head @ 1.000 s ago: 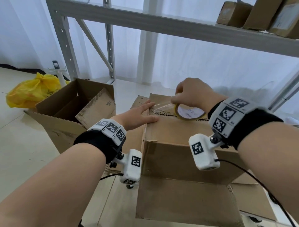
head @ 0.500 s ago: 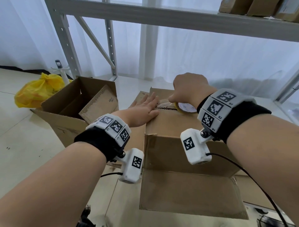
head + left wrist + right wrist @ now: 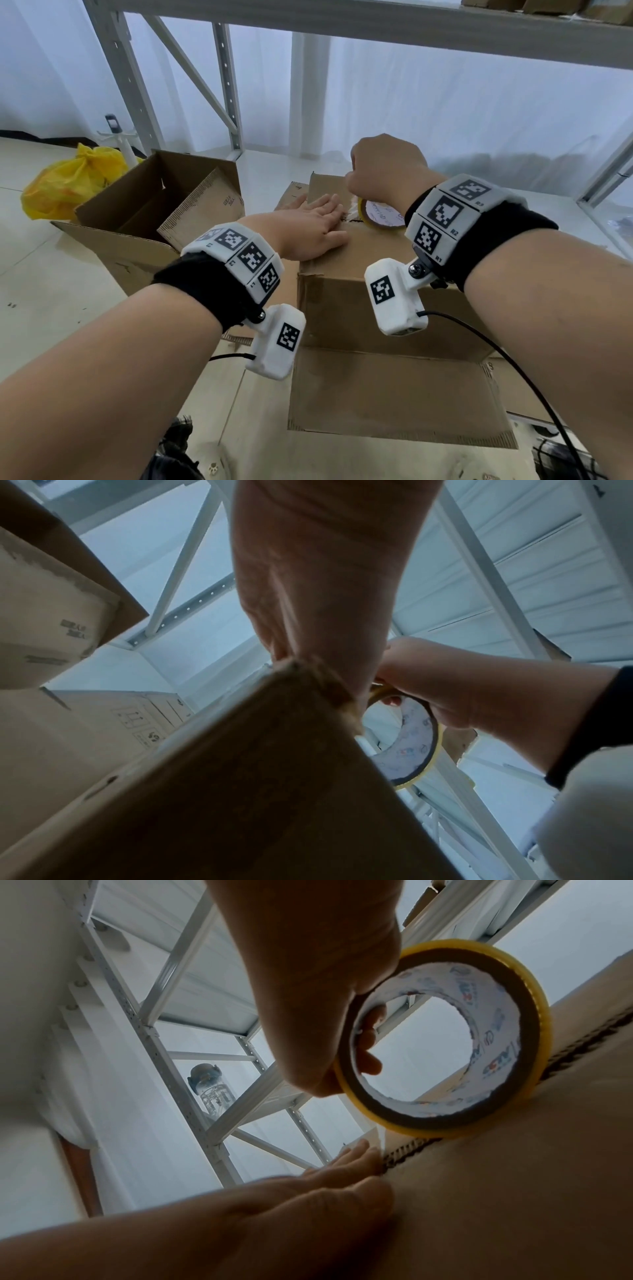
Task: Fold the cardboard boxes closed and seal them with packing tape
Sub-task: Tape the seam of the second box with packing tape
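A brown cardboard box (image 3: 363, 291) stands in front of me with its top flaps folded shut. My left hand (image 3: 313, 226) lies flat, fingers straight, on the left end of the top seam (image 3: 407, 1153). My right hand (image 3: 383, 168) grips a yellow-edged roll of packing tape (image 3: 380, 217) and holds it on edge on the seam, just right of the left hand. In the right wrist view its fingers curl through the roll's core (image 3: 441, 1039). A near flap (image 3: 394, 394) of the box hangs down toward me.
A second, open cardboard box (image 3: 147, 219) stands to the left, with a yellow plastic bag (image 3: 68, 178) behind it. A grey metal shelf rack (image 3: 342, 31) runs across the back, its posts just beyond the boxes. The floor is pale tile.
The left hand slid further onto the box top and flattened beside the roll. The right hand lowered the roll closer to the seam and moved slightly away from me.
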Demonstrator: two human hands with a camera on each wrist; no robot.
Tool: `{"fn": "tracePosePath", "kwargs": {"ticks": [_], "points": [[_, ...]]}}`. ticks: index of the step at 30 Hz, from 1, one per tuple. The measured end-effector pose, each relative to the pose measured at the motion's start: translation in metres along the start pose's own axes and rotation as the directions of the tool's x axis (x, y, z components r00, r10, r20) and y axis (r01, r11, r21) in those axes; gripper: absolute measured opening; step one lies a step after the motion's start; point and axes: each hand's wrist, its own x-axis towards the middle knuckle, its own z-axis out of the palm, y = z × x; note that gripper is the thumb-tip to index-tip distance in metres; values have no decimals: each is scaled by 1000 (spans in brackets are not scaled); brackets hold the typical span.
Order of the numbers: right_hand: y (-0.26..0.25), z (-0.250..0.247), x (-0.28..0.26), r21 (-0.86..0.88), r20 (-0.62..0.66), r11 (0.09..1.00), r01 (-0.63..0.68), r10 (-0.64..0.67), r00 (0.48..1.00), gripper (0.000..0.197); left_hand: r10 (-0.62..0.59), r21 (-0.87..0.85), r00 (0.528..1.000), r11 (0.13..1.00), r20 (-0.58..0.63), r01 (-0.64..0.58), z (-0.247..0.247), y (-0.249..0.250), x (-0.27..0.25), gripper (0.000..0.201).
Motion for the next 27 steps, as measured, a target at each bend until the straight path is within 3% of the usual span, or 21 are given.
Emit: {"fn": "tracePosePath", "kwargs": {"ticks": [9, 15, 21, 27], "points": [[-3, -1, 1, -67, -5, 998, 0, -1, 1000, 14, 21, 87, 995, 996, -101, -13, -4, -24, -14, 53], [-4, -2, 1, -14, 10, 999, -36, 36, 999, 24, 8, 210, 992, 978, -123, 18, -6, -7, -8, 54], [-3, -2, -2, 5, -9, 1000, -25, 25, 1000, 23, -11, 106, 992, 994, -125, 24, 0, 12, -1, 56], [-1, -3, -4, 11, -25, 1000, -20, 20, 999, 23, -39, -17, 988, 999, -146, 37, -1, -10, -21, 51]]}}
